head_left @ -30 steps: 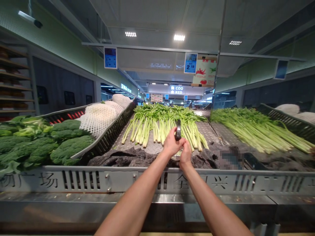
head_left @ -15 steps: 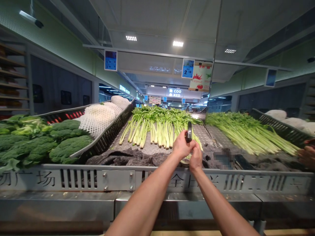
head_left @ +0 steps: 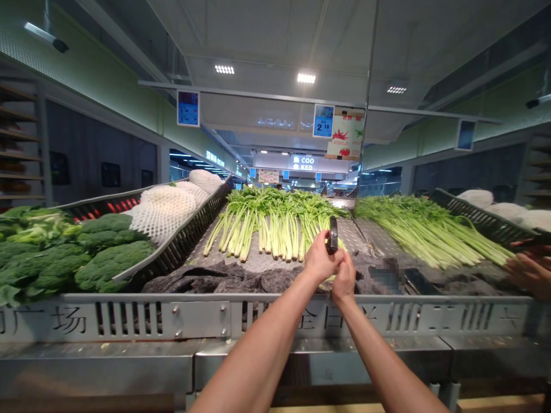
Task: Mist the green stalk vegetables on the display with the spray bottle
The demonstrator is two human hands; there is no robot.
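Observation:
My left hand is closed around a dark, rounded object that stands upright above the fingers; its exact kind is unclear. Against it presses my right hand, its fingers curled and what they hold hidden. A bit of pale green shows below the hands. Just beyond lie several bunches of celery, leaves at the back and cut stalk ends toward me. Dark crumpled cloth runs along the front, beneath and beside my wrists.
Broccoli fills the left side, beside white net-wrapped produce behind a black slatted divider. A grey slotted rail edges the stand. The mirror on the right reflects celery and hands. A dark flat object lies near the rail.
The view has shifted slightly, so the stand and signs sit a little further left. Both hands keep together around the dark object, at nearly the same spot.

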